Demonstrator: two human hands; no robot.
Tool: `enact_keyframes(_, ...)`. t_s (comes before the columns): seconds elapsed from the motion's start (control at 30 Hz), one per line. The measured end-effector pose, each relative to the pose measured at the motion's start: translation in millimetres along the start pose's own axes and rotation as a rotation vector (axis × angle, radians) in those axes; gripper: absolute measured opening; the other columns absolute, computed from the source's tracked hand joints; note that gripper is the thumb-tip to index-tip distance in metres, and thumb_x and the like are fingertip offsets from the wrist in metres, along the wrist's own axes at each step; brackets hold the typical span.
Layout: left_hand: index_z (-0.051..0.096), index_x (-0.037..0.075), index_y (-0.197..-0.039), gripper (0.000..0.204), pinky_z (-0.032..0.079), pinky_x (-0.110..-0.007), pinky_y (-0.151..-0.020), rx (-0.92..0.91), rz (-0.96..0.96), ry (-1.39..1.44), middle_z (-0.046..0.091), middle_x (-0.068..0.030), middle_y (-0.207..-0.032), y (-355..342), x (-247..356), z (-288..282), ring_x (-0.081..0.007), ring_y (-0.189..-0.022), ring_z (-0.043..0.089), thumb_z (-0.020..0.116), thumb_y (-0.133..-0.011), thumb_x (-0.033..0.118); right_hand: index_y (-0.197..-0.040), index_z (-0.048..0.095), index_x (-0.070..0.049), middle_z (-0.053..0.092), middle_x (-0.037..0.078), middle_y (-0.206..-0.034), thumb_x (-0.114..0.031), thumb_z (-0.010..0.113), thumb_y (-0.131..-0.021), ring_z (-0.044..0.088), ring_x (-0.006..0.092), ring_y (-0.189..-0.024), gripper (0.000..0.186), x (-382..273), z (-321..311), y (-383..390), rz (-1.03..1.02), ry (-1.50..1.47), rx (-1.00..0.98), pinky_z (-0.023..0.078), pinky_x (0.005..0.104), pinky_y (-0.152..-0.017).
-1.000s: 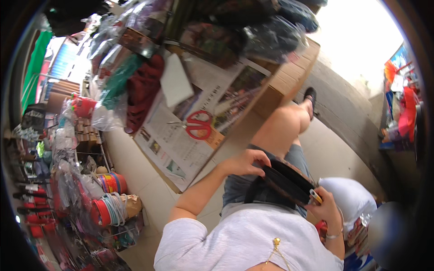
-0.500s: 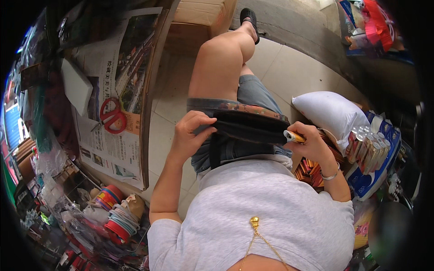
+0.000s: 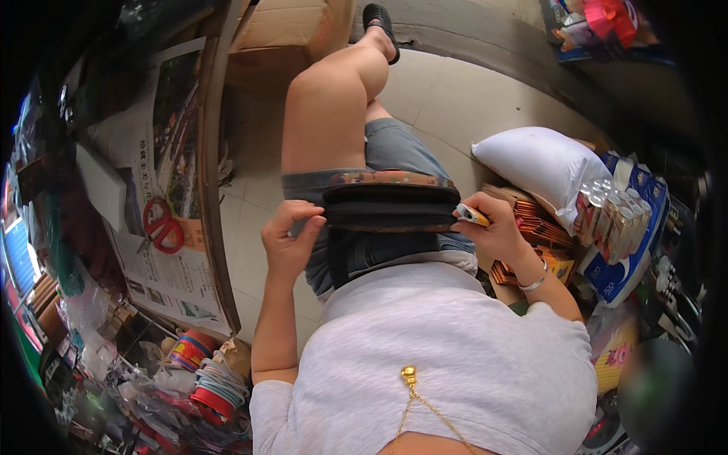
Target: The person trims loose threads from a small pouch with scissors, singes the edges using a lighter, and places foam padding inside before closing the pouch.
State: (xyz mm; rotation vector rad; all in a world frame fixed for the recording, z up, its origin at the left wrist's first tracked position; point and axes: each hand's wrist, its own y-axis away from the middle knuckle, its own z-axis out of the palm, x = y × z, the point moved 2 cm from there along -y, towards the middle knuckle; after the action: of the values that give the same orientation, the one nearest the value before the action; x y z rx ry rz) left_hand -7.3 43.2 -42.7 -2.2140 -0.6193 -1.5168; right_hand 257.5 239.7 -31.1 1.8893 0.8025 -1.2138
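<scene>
A camouflage-patterned pouch [image 3: 394, 179] with a black inside lies across my lap, its long opening facing up. A black strap hangs from it near its left part. At its left end my left hand [image 3: 288, 235] is closed, thumb and forefinger pinched at the edge. My right hand [image 3: 491, 224] is closed at the right end around a small yellow tool with a whitish tip [image 3: 474, 215]; its exact kind is not clear. The right fingertips also meet the pouch's edge.
To the left, a newspaper-covered table [image 3: 171, 280] bears red-handled scissors [image 3: 163, 226] and a white flat block [image 3: 101, 182]. Rolls of cord [image 3: 218, 385] stand below it. On the right are a white sack [image 3: 538, 171], orange packets [image 3: 535, 220] and shrink-wrapped cans [image 3: 613, 212]. A cardboard box [image 3: 284, 34] sits ahead.
The pouch now lies more level, and its black inside shows wider, with a fold along it. Both hands remain at its ends. The whole view has shifted a little.
</scene>
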Motion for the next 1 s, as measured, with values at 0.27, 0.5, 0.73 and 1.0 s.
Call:
enact_keyframes(0.27, 0.067, 0.002, -0.099, 0.024, 0.049, -0.033, -0.076, -0.229, 0.164, -0.348, 0.065, -0.0096, -0.087, -78, 48, 25, -0.0232, -0.082, 0.062, 0.075, -0.078, 0.01, -0.094, 0.063, -0.002, 0.064, 0.003, -0.083, -0.001, 0.076, -0.079, 0.056, 0.0086, -0.074, 0.02, 11, 17, 17, 0.025, -0.167, 0.162, 0.047, 0.0219, -0.068)
enact_keyframes(0.5, 0.067, 0.0, -0.087, 0.012, 0.047, -0.029, -0.07, -0.571, -0.162, -0.245, 0.065, -0.0077, -0.081, -87, 37, 37, -0.0178, -0.076, 0.061, 0.073, -0.081, 0.008, -0.098, 0.061, -0.003, 0.056, -0.004, -0.08, -0.008, 0.068, -0.089, 0.047, 0.0014, -0.074, 0.013, 24, 11, 9, 0.239, -0.65, 0.314, 0.039, 0.016, -0.066)
enact_keyframes(0.73, 0.069, 0.0, -0.083, 0.011, 0.045, -0.025, -0.066, -0.492, -0.324, -0.001, 0.064, -0.0033, -0.077, -63, 17, 25, -0.0111, -0.072, 0.057, 0.075, -0.08, 0.009, -0.096, 0.061, -0.001, 0.054, 0.0, -0.074, -0.006, 0.069, -0.086, 0.046, 0.0061, -0.068, 0.014, 16, 1, -12, 0.049, -0.161, 0.173, 0.04, 0.0216, -0.061)
enact_keyframes(1.0, 0.068, -0.001, -0.083, 0.01, 0.045, -0.024, -0.067, -0.443, -0.363, 0.074, 0.064, -0.0025, -0.077, -45, 11, 22, -0.0098, -0.074, 0.057, 0.075, -0.079, 0.007, -0.093, 0.06, 0.0, 0.05, 0.001, -0.07, -0.01, 0.063, -0.091, 0.043, 0.0075, -0.063, 0.01, 18, -5, -25, 0.037, -0.105, 0.028, 0.039, 0.0227, -0.057)
